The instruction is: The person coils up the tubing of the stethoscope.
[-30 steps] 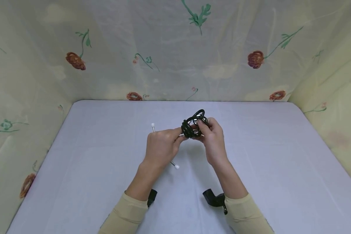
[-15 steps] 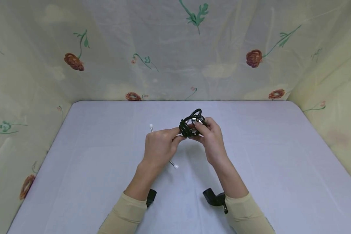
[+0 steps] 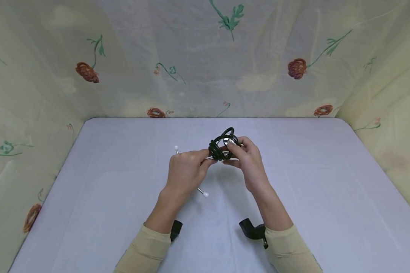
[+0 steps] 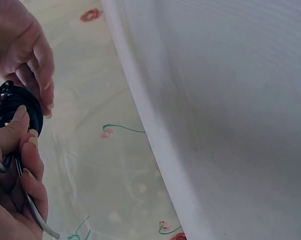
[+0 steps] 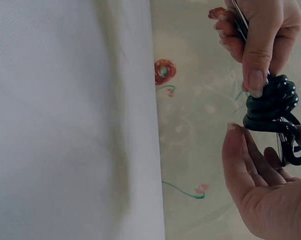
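Two bare hands, pale beige long sleeves, black wrist-mounted camera units beneath the cuffs.

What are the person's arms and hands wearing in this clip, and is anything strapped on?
Both hands, the left hand and the right hand, are bare: no gloves, and no rings or watch show. Each forearm has a long pale beige sleeve ending short of the wrist. A small black device sits at each cuff, by the wrist.

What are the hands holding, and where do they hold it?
Both hold a black coiled cord bundle on a thin metal rod with white tips. The left hand pinches the coil's left side and grips the rod; the right hand pinches its right side.
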Motion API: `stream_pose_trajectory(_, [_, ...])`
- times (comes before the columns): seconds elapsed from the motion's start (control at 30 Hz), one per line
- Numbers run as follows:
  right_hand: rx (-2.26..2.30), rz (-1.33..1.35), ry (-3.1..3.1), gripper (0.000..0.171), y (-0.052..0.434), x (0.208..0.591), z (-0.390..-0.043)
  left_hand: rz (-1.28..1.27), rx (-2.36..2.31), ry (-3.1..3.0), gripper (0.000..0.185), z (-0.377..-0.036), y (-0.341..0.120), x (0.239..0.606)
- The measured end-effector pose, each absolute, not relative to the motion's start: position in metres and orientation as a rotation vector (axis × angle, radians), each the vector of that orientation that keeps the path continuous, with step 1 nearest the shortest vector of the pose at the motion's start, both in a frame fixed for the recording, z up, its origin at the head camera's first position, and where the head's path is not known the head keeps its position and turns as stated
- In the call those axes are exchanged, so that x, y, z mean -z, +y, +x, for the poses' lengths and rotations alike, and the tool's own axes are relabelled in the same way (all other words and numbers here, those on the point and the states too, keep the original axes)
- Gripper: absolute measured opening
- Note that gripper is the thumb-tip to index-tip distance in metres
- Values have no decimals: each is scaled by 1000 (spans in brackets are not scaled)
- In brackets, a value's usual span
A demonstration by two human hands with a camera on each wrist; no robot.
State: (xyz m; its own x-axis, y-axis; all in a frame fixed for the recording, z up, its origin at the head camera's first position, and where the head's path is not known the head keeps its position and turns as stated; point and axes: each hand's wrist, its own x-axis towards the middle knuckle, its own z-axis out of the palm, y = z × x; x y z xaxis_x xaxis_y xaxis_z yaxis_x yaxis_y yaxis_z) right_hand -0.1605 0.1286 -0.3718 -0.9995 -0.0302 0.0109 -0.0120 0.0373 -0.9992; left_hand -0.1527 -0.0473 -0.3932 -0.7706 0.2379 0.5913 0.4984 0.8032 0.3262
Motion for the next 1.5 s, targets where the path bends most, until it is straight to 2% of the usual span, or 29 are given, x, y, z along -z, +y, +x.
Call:
stream_pose_trajectory(0.3, [1949, -9, 2472, 40, 141, 367, -163, -545, 598, -2528, 17, -153, -52, 392])
stream_pose_trajectory(0.6, [1705, 7, 2728, 17, 154, 364, -164, -560, 578, -2629, 29, -155, -58, 394])
stream_pose_trajectory(0.83, [1427, -105, 2713, 17, 160, 368, -168, -587, 582, -2740, 27, -157, -60, 397])
stream_pose_trajectory(1.27, [1321, -100, 2623, 12, 155, 381, -170, -557, 538, -2963, 13, -161, -64, 405])
stream_pose_trajectory(1.5, [1236, -87, 2604, 9, 150, 388, -170, -539, 507, -3070, 17, -161, -67, 409])
